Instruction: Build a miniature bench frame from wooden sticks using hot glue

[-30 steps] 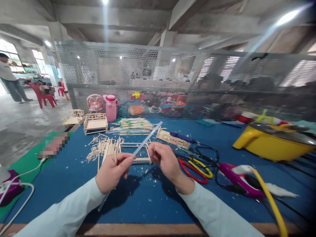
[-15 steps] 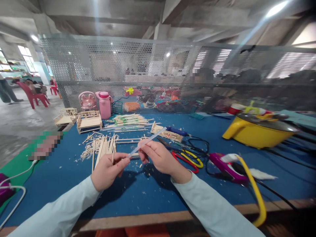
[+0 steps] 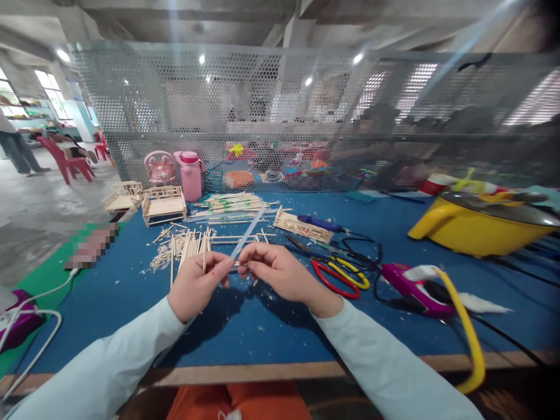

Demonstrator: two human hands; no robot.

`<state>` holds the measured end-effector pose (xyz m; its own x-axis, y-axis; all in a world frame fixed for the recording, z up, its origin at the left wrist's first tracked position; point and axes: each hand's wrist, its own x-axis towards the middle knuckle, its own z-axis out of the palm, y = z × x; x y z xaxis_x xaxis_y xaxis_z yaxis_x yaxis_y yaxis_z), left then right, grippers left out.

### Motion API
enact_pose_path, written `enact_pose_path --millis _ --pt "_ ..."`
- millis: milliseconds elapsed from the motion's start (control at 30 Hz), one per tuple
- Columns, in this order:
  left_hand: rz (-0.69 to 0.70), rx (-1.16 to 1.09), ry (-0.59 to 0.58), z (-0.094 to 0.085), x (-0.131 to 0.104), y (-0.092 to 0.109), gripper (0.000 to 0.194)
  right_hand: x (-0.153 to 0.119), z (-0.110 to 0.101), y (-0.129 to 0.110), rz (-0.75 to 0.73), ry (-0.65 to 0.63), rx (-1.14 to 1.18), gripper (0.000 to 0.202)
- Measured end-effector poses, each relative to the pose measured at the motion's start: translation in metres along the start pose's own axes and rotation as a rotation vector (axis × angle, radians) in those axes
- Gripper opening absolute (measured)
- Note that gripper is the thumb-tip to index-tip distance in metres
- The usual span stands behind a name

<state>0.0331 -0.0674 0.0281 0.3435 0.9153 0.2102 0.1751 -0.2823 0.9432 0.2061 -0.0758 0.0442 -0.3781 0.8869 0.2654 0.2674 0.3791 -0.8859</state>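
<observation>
My left hand (image 3: 199, 283) is closed, thumb and fingers pinching a long translucent glue stick (image 3: 248, 233) that slants up and away to the right. Right beside it, my right hand (image 3: 275, 271) has its fingertips pinched together close to where the stick leaves the left thumb. Whatever those right fingers hold is too small or hidden to make out. Just beyond the left hand lie loose thin wooden sticks (image 3: 192, 245) and a heap of short offcuts (image 3: 168, 256). Behind both hands, a stick frame (image 3: 227, 239) lies partly hidden on the blue table top (image 3: 245, 338).
Small stick-built furniture models (image 3: 164, 204) and a pink bottle (image 3: 191, 178) stand back left. To the right are a blue-handled soldering iron (image 3: 319, 223), scissors (image 3: 336, 279), a purple power strip (image 3: 415, 289) with cables and a yellow pan (image 3: 485, 224). A perforated metal screen (image 3: 262, 116) closes the back.
My right hand has slid down the glue stick to beside my left hand. The stick now points more steeply upward. The camera view has shifted slightly.
</observation>
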Motion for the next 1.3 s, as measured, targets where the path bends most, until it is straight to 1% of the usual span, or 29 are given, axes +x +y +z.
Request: enact_pose_path --millis 67,133,233,300,433,567,767,900,967,1167,1300 --pt "-0.037 -0.037 0.004 0.000 0.001 -0.001 0.031 0.000 -0.002 0.004 -0.029 0.099 -0.029 0.018" --pt "-0.047 -0.056 -0.002 0.000 0.001 -0.002 0.032 0.000 -0.004 0.007 -0.043 0.144 -0.037 0.020" --pt "-0.041 -0.060 -0.028 0.003 0.000 -0.003 0.031 0.000 -0.003 0.007 -0.024 0.134 0.056 0.022" --pt "-0.033 -0.060 -0.044 0.004 -0.001 -0.005 0.031 0.001 0.001 0.006 -0.023 0.128 0.111 0.019" --pt "-0.005 -0.035 -0.035 0.004 -0.002 -0.006 0.029 0.003 0.007 0.003 -0.028 0.136 0.122 0.016" --pt "0.020 -0.003 -0.015 0.004 -0.003 -0.006 0.025 0.003 0.006 0.003 -0.001 0.138 0.139 0.016" --pt "0.022 0.013 -0.001 0.005 -0.003 -0.006 0.024 0.002 0.005 0.004 0.035 0.141 0.081 0.018" --pt "0.030 0.028 0.037 0.007 -0.004 -0.009 0.025 0.003 0.008 0.003 0.077 0.163 0.065 0.017" --pt "0.027 0.039 0.035 0.009 -0.005 -0.012 0.026 0.003 0.010 0.004 0.082 0.179 0.057 0.016" --pt "0.007 0.005 0.001 0.011 -0.005 -0.008 0.026 0.002 0.012 0.006 0.027 0.240 0.011 0.015" --pt "-0.019 -0.020 -0.056 0.010 -0.004 -0.006 0.031 -0.001 0.015 0.007 -0.020 0.275 -0.045 0.015"
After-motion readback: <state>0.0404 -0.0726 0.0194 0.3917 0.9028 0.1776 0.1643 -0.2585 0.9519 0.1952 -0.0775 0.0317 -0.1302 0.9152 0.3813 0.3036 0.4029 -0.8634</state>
